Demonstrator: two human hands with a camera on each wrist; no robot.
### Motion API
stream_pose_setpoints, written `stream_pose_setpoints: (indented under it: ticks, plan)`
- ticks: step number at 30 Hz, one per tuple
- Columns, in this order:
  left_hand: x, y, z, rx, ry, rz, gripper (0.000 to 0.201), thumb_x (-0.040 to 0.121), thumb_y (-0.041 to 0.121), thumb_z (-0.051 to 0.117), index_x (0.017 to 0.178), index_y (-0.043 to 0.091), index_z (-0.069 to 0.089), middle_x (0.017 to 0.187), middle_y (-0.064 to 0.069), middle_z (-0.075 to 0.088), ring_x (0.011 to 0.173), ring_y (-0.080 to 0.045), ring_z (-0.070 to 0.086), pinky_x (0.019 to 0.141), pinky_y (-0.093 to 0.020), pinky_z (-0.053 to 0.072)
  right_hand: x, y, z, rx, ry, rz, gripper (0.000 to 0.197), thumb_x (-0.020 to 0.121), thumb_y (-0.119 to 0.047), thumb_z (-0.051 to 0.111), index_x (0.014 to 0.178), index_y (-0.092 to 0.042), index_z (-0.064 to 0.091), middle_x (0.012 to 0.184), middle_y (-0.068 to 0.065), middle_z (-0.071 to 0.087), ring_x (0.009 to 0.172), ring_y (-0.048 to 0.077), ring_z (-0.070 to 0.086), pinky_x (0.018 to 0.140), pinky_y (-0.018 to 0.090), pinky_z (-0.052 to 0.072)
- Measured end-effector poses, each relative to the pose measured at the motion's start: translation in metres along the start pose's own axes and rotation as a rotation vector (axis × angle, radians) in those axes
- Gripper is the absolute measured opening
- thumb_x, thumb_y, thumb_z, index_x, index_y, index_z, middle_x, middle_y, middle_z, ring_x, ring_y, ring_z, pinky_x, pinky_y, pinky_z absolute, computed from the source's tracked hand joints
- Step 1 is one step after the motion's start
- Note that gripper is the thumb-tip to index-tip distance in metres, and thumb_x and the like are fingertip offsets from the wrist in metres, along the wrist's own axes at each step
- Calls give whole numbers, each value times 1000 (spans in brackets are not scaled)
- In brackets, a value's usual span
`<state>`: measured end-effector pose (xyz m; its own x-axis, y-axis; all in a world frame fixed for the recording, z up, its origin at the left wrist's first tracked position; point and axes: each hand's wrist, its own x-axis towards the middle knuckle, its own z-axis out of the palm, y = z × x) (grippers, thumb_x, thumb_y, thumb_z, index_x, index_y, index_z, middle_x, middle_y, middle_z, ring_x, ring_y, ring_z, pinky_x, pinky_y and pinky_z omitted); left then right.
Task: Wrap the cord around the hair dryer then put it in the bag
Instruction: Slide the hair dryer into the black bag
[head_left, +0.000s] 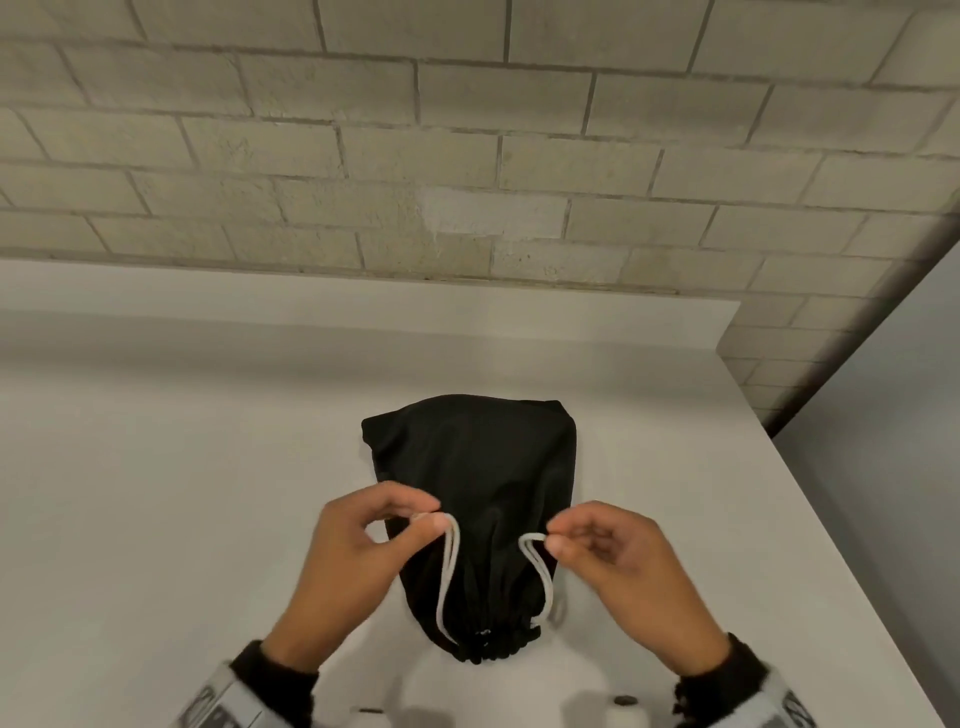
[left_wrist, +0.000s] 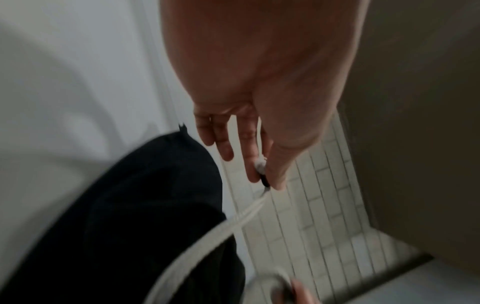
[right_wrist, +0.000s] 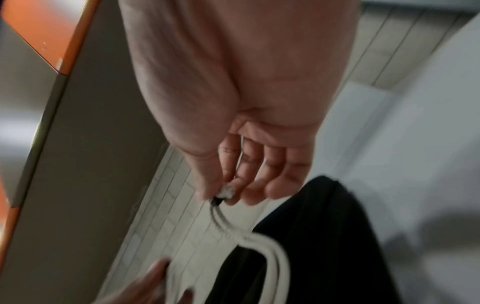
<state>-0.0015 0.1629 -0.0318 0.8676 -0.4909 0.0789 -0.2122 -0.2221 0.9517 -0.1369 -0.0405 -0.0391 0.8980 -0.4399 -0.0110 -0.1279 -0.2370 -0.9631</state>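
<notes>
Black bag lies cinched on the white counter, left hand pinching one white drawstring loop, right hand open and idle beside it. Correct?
Not quite: the right hand also pinches a drawstring loop, as the head view shows. The rest holds: bag, counter, left hand.

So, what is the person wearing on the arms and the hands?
Both hands, left and right, are bare, with no gloves. Each wrist has a black fuzzy cuff, and below it a grey band with dark markings, too blurred to read.

No text or label can be read.
</notes>
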Motion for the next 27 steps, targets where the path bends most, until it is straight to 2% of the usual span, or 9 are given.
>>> stream_pose_setpoints:
  ticks: [4, 7, 10, 13, 14, 17, 19, 22, 27]
  plan:
    - [14, -17, 32, 77, -51, -39, 10, 74, 24, 83, 75, 29, 74, 76, 11, 73, 76, -3, 68, 80, -30, 55, 23, 12, 35, -157, 51, 10, 4, 82, -23, 74, 81, -27, 74, 81, -13, 72, 79, 1, 66, 76, 17, 51]
    - [13, -34, 46, 235, 57, -57, 16, 73, 44, 78, 85, 37, 68, 91, 17, 67, 92, -3, 62, 87, -37, 53, 29, 28, 50, -358, 186, 71, 14, 73, -44, 75, 82, -38, 66, 90, -20, 62, 95, 4, 57, 84, 23, 46]
    - [13, -36, 52, 414, 159, -328, 63, 66, 60, 75, 119, 36, 51, 131, 0, 41, 125, -25, 39, 102, -44, 42, 30, 28, 57, -260, 284, 367, 62, 64, -50, 81, 113, -33, 46, 117, -8, 37, 110, 16, 44, 89, 28, 47]
    - [18, -23, 50, 86, 139, -609, 109, 61, 47, 87, 144, 20, 22, 141, -8, 29, 125, -31, 43, 99, -44, 46, 34, 26, 59, 176, 263, 568, 91, 64, -35, 87, 133, -23, 29, 126, 2, 44, 105, 22, 56, 87, 33, 53]
    - [19, -21, 49, -39, 120, -655, 108, 63, 39, 89, 144, 19, 21, 135, -7, 37, 117, -28, 50, 92, -40, 50, 36, 28, 59, 277, 225, 593, 88, 63, -33, 88, 131, -15, 35, 122, 5, 56, 102, 24, 62, 86, 36, 55]
    - [23, -24, 50, -273, 23, -737, 69, 66, 18, 88, 118, 4, 45, 106, -6, 66, 88, -24, 69, 68, -35, 58, 42, 31, 56, 397, 89, 629, 54, 67, -26, 85, 109, 2, 64, 93, 15, 75, 85, 29, 73, 80, 41, 59]
    - [27, -30, 48, -378, -110, -767, 52, 68, 11, 85, 113, 0, 60, 98, -17, 74, 86, -33, 73, 75, -43, 60, 44, 32, 54, 464, 10, 635, 34, 76, -17, 78, 103, 2, 69, 90, 17, 75, 84, 30, 73, 75, 38, 59]
    - [29, -33, 40, -469, -279, -735, 39, 73, 1, 78, 110, -2, 67, 102, -23, 72, 95, -38, 71, 91, -52, 54, 46, 37, 53, 529, -74, 612, 42, 75, -15, 77, 114, -2, 64, 100, 17, 74, 91, 30, 72, 76, 38, 58]
    - [33, -34, 27, -483, -310, -672, 35, 76, -6, 71, 110, 0, 68, 106, -25, 70, 99, -41, 68, 94, -54, 51, 52, 38, 62, 525, -101, 536, 52, 74, -11, 78, 121, -10, 58, 104, 12, 74, 94, 29, 72, 82, 42, 58]
